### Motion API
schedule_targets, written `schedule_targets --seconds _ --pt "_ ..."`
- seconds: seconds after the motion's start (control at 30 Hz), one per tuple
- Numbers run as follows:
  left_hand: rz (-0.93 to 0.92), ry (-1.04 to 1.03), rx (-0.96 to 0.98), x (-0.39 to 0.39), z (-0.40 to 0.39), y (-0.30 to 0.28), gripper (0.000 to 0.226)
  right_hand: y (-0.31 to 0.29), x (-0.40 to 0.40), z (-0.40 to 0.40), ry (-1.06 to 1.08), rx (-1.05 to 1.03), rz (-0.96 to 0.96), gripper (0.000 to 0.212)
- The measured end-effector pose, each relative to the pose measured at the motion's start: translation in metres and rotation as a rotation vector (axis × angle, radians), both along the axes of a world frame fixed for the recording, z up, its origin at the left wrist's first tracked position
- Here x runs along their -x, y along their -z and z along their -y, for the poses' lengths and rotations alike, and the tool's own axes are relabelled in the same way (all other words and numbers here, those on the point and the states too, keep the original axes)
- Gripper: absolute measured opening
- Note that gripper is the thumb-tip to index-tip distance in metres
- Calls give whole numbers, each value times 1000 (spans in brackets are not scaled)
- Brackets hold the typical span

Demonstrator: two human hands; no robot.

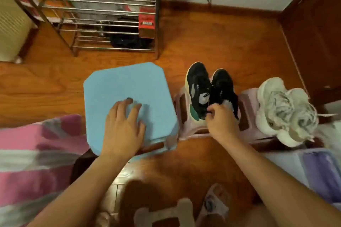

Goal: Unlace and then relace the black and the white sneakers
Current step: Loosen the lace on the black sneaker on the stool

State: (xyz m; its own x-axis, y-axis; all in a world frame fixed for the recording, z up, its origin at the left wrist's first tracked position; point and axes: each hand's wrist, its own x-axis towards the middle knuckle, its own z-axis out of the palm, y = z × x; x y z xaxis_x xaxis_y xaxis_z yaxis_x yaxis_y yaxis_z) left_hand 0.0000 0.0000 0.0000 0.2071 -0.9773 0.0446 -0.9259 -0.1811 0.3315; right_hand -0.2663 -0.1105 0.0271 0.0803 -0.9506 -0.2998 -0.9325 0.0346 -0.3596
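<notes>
Two black sneakers (208,88) with grey, green and cream trim stand side by side on a pale pink stool (181,105), toes pointing away from me. My right hand (220,118) pinches them at the heel end, fingers closed on the black collar. A pair of white sneakers (282,108) lies on a second pink stool (247,108) to the right, laces loose. My left hand (122,123) rests flat, fingers spread, on the top of a light blue stool (118,83).
A metal shoe rack (103,14) with a red box and dark shoes stands at the back. A brown door (317,29) is on the right. Pink striped bedding (33,153) lies at left, lilac fabric (321,171) at right. My slippered feet (212,206) are on the wooden floor.
</notes>
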Motion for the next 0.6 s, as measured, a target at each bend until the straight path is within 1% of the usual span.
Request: schedule_targets --seconds 0.03,0.1,0.17,0.2,0.27,0.33,0.43,0.47,0.53,0.6 --pt "41 24 -2 -2 5 12 49 14 4 8 -25 78 -54 29" --pt "133 0 25 -2 10 34 48 38 10 20 -70 131 -191 37" --pt "200 -11 55 1 6 49 46 62 13 26 -107 71 -278 42" --pt "199 -17 77 3 6 52 46 71 12 27 -97 46 -300 44" --pt "212 -23 124 1 7 52 47 88 13 29 -106 62 -319 45" --pt "206 -31 86 -1 9 54 50 95 11 29 -107 120 -315 44" --pt "208 -13 -51 5 0 51 56 89 14 22 -53 66 -243 33" --pt "224 -17 -86 6 -4 45 55 82 17 21 -38 72 -217 29" --pt "233 -61 -169 5 -13 29 51 60 23 23 -13 125 -160 27" --pt "145 -121 -253 -5 -29 10 53 24 28 24 -10 193 -102 25"
